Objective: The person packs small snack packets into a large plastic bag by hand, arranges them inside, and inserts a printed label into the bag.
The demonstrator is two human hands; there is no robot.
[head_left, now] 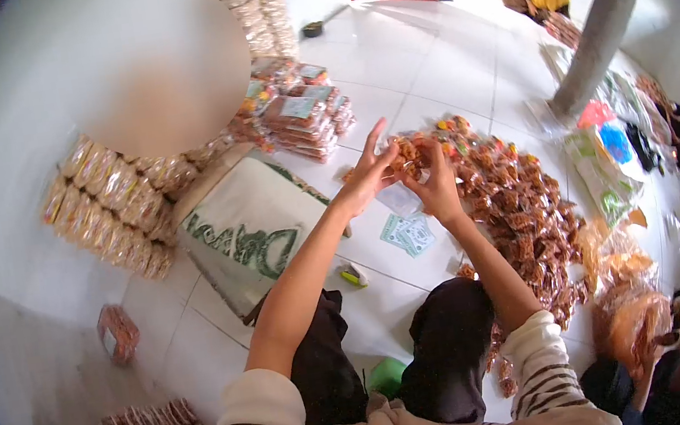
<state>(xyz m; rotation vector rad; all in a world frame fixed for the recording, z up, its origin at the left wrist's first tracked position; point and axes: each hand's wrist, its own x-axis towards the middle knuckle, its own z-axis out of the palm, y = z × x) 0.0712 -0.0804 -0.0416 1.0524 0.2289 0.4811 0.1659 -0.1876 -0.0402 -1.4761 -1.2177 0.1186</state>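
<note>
My left hand point(368, 175) and my right hand point(437, 183) meet above the floor, in front of my knees. Small clear packets of brown snack point(408, 153) are gripped between them; how many cannot be made out. The left index finger points up while its other fingers curl in at the packets. My right fingers and thumb bend around the packets' near side. Clear plastic point(400, 200) shows just below the hands; whether it is held is unclear. Printed green-and-white labels point(407, 234) lie on the tiles underneath. A large heap of snack packets point(525, 230) spreads beside my right arm.
A box with a white sack on top point(245, 217) stands left. Behind it are stacked filled packs point(304, 113) and pale snack packs point(108, 201). A yellow-green cutter-like object point(353, 276) lies near my knees. Another person's hands point(667, 345) are at lower right. A pillar point(604, 19) rises at right.
</note>
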